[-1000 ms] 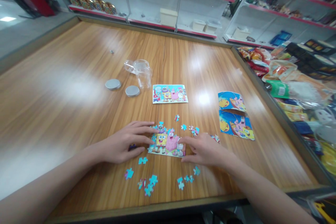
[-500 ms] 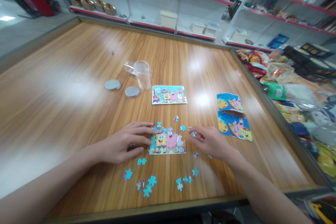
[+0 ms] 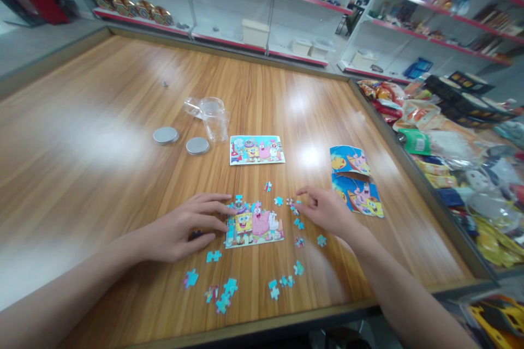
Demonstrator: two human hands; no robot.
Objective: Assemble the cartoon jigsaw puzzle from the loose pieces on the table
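A partly built cartoon jigsaw (image 3: 254, 226) lies on the wooden table (image 3: 123, 136) near the front edge. My left hand (image 3: 184, 226) rests flat at its left edge, fingers stretched out and touching the puzzle. My right hand (image 3: 325, 210) hovers just right of the puzzle, fingers curled in a pinch over small loose pieces (image 3: 293, 206); whether a piece is between the fingertips is not clear. More loose pieces (image 3: 223, 294) lie scattered in front of the puzzle and around it.
A reference picture card (image 3: 257, 150) lies beyond the puzzle. Two torn blue packet pieces (image 3: 356, 180) sit to the right. A clear plastic jar (image 3: 215, 117) and two round metal lids (image 3: 197, 145) stand behind. Snack packets (image 3: 450, 142) crowd the right side; shelves line the back.
My right hand has lifted off the puzzle's right edge and moved up and to the right to the loose pieces there. My left hand has stayed put.
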